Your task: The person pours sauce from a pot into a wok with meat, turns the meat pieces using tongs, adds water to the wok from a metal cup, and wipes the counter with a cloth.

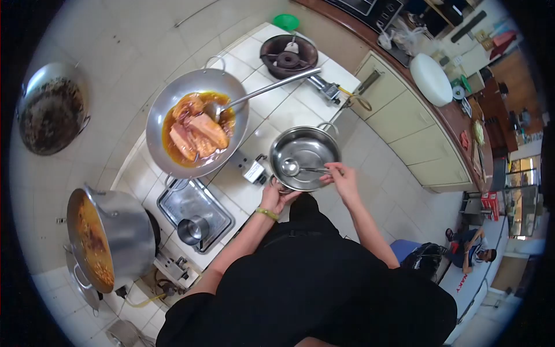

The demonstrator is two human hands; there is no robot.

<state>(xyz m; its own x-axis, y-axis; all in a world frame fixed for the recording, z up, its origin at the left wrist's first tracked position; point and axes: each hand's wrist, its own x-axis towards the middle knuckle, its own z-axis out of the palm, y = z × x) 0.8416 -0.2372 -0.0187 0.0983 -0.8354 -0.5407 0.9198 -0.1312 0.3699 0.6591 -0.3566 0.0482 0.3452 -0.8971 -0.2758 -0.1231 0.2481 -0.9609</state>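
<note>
My left hand [278, 198] is closed around the near handle of a shiny steel pot [276, 144], holding it tilted beside the tiled counter. My right hand [342, 179] pinches the thin handle of a spoon [291, 167], whose round bowl lies inside the pot. What little the pot may hold besides the spoon is hard to make out. To the left, a wide wok [159, 115] holds chunks of meat [205, 132] in brown-orange broth. A long-handled ladle [272, 87] rests in the wok, its bowl partly in the broth.
A tall stockpot [130, 237] of orange broth stands at lower left. A metal tray [173, 202] bears a small steel cup [193, 230]. A bare gas burner [289, 56] sits at the counter's far end. Cabinets [410, 124] line the right; a person [469, 251] sits farther back.
</note>
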